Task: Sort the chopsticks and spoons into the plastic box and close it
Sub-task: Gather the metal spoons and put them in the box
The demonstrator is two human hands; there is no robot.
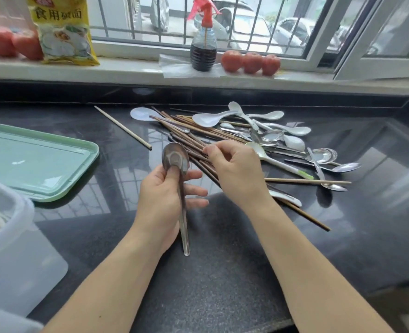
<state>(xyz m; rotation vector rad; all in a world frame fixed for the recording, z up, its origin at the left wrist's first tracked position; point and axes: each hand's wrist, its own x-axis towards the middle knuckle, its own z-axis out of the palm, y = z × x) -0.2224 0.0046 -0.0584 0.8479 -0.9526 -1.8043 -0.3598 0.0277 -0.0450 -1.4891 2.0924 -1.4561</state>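
Head view: plastic box (11, 248) with white pieces inside, lid (37, 162) off beside it; hands—left (165, 200) gripping metal spoon (176, 159), right (237, 171) pinching chopsticks (198, 150).

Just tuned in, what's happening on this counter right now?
A person is sorting cutlery on a dark counter. The left hand holds a metal spoon upright, thumb on its bowl. The right hand pinches at the dark chopsticks in a mixed pile with white spoons and more metal ones. The green lid lies off to the left, and the translucent plastic box stands open at the near left.
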